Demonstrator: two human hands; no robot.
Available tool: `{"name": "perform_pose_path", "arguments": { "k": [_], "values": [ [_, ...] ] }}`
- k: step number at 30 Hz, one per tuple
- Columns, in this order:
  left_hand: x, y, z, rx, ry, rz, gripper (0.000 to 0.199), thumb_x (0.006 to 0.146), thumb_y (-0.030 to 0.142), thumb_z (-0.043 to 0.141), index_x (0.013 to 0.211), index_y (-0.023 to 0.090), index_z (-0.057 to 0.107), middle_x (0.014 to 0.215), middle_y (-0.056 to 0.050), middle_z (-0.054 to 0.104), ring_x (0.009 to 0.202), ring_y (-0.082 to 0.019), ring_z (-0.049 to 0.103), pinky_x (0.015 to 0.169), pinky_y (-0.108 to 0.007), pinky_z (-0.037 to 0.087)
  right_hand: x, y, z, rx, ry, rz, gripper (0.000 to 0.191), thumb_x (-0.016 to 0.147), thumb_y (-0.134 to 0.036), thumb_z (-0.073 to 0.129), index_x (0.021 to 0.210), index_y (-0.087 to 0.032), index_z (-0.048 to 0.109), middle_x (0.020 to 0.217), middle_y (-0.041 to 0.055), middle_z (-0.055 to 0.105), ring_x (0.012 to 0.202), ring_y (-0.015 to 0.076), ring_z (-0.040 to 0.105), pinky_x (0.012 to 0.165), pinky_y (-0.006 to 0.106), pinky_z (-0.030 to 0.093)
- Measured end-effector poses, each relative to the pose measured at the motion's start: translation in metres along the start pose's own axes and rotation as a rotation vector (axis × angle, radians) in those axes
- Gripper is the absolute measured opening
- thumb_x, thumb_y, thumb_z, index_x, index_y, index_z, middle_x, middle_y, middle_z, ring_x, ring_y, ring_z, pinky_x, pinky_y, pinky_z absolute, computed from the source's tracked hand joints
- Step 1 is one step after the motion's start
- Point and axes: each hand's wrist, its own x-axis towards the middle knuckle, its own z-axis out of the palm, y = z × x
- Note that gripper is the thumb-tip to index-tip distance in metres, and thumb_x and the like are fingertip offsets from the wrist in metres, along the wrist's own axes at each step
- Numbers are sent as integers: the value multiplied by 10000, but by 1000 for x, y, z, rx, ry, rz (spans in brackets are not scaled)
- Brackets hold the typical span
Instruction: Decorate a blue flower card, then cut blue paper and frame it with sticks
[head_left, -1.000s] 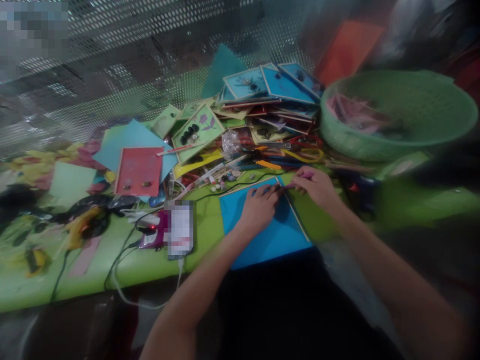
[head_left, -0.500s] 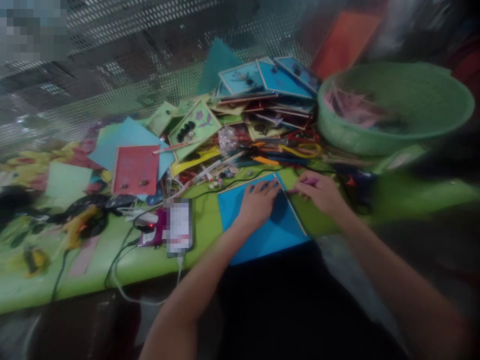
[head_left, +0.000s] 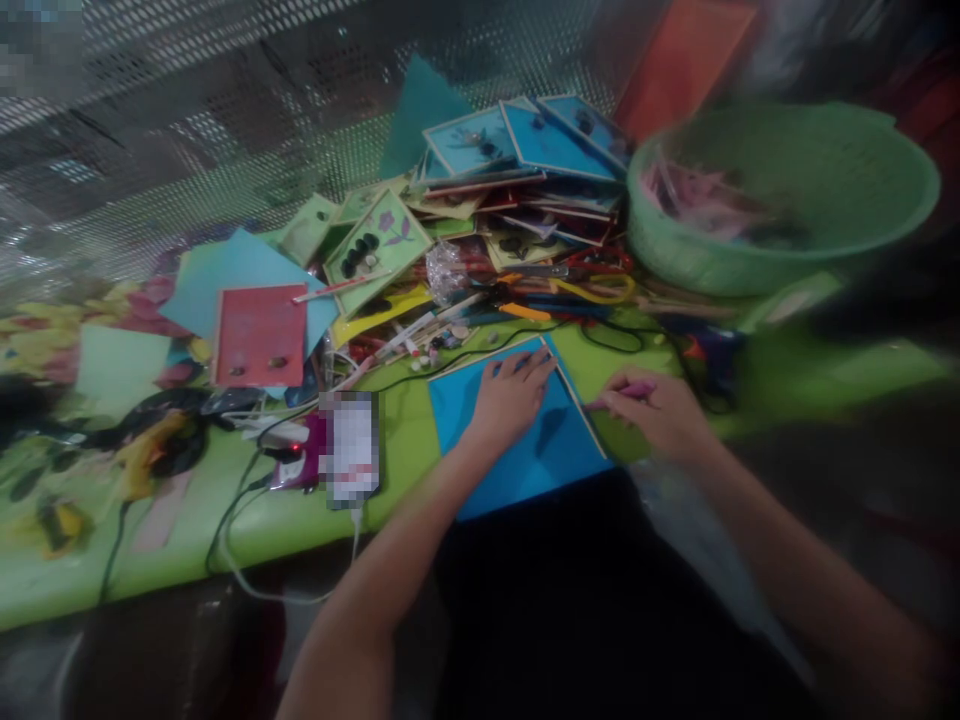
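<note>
The left hand (head_left: 511,395) lies spread on the blue sheet (head_left: 517,480), probably steadying it. By the sheet's right edge, the right hand (head_left: 664,412) pinches a tool (head_left: 637,389), likely for control.

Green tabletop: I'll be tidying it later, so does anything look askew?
Yes: the framed panels at the back are heaped askew, overlapping at different angles instead of squarely stacked. The blue panel under the left hand shows no obvious damage.
</note>
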Motion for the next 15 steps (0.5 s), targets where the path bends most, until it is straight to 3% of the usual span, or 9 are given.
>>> {"name": "perform_pose_path", "arguments": {
  "k": [15],
  "values": [
    [-1, -1, 1, 4, 1, -3, 492, 1093, 263, 376, 1565, 325, 500, 1655, 13, 469, 1463, -265, 473, 1155, -495, 398, -40, 0, -8, -115, -21, 1, 183, 917, -350, 621, 799, -234, 699, 685, -13, 673, 628, 162, 581, 602, 291, 383]
  ]
}}
